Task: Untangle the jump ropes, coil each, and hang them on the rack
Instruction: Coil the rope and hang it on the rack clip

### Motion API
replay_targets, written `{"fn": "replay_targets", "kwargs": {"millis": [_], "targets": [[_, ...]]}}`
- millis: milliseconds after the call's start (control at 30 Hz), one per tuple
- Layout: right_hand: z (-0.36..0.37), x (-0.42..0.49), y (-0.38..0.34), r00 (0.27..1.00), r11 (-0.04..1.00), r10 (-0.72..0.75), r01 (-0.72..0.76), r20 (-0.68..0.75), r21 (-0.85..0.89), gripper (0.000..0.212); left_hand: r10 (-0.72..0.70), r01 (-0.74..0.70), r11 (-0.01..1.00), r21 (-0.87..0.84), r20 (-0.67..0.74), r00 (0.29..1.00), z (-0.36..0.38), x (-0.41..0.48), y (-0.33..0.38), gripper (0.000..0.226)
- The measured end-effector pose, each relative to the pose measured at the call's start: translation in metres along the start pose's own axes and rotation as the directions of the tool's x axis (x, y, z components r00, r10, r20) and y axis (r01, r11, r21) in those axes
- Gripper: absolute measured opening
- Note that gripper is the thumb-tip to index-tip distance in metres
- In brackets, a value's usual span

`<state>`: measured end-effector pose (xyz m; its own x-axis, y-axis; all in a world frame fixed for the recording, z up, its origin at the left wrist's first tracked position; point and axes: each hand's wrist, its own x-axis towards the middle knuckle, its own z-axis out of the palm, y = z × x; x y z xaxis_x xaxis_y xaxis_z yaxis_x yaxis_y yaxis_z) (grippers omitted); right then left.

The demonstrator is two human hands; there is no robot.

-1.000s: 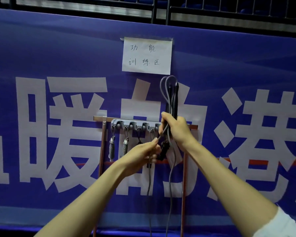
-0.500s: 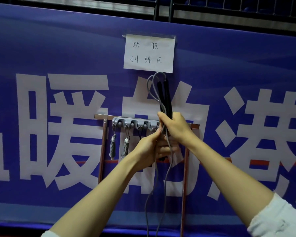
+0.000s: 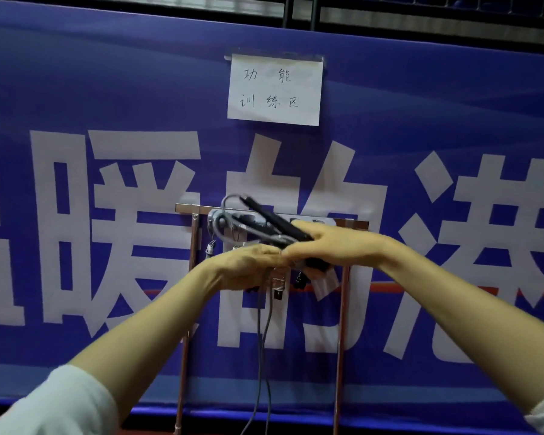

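Head view: my right hand [image 3: 333, 246] grips the two black jump rope handles [image 3: 281, 227]. They slant from my fingers up and left, across the grey hook strip [image 3: 215, 216] of the rack [image 3: 186, 208]. The grey cord [image 3: 259, 337] hangs down under my left hand [image 3: 245, 270]; blur hides whether those fingers pinch it. The hooks sit just behind the handles, nearest my right hand. Springs [image 3: 210, 248] hang there too, so room looks tight.

A single head-worn wide-angle view faces straight ahead, close to a blue fabric banner with large white characters [image 3: 107, 73]. The copper-coloured metal-framed rack [image 3: 194, 246] sits mid-frame below a white handwritten paper sign [image 3: 275, 89]. The left forearm [image 3: 139, 324] and right forearm [image 3: 453, 293] enter from the bottom corners.
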<state>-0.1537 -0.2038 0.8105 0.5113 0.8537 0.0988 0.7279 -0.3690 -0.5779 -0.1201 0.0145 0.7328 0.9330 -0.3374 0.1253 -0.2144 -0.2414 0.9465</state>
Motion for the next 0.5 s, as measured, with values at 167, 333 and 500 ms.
{"fn": "replay_targets", "kwargs": {"millis": [167, 333, 500], "targets": [[0.023, 0.000, 0.005, 0.942, 0.987, 0.129, -0.091, 0.310, -0.135, 0.036, -0.221, 0.167, 0.943, 0.289, 0.165, 0.961, -0.023, 0.002, 0.023, 0.030], [0.040, 0.018, 0.028, 0.894, 0.860, 0.383, -0.253, 0.234, -0.442, 0.035, -0.169, 0.030, 0.685, 0.728, 0.119, 0.978, 0.023, -0.012, 0.068, 0.021], [0.045, 0.032, 0.044, 0.849, 0.698, 0.519, -0.350, 0.104, -0.624, 0.032, 0.015, -0.019, 0.268, 0.963, 0.015, 1.000, 0.046, -0.008, 0.053, 0.022]]}}
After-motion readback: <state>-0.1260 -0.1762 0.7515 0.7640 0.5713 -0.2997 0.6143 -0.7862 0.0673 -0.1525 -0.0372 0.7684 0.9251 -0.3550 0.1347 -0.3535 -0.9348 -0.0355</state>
